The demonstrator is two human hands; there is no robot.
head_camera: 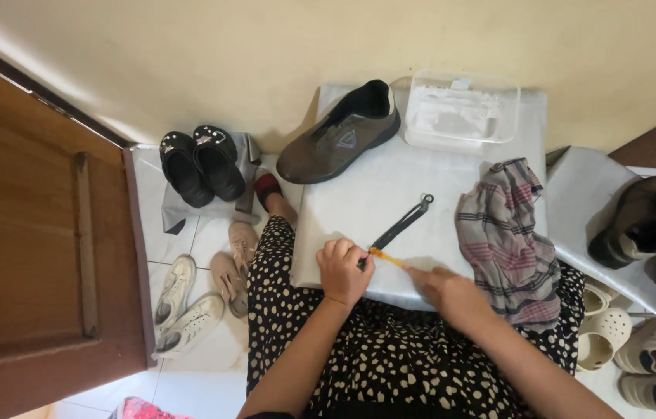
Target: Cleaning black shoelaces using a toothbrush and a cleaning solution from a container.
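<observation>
The left hand (pixel 343 270) was closed around the near end of a dark, slim tool (pixel 400 225) that lay slanting on the white worktop (pixel 359 202). The right hand (pixel 446 291) pinched a thin orange strip (pixel 386 257) at that same end. For clean work, the tool probably needed a firm, unmoving hold while the strip was drawn taut and straight.

A clear, lidded rectangular container (pixel 461 109) with white contents stood at the worktop's far edge, beside a grey-brown shoe (pixel 339 133). A checked cloth (pixel 506 233) lay at the right. No readable label or sign showed.
</observation>
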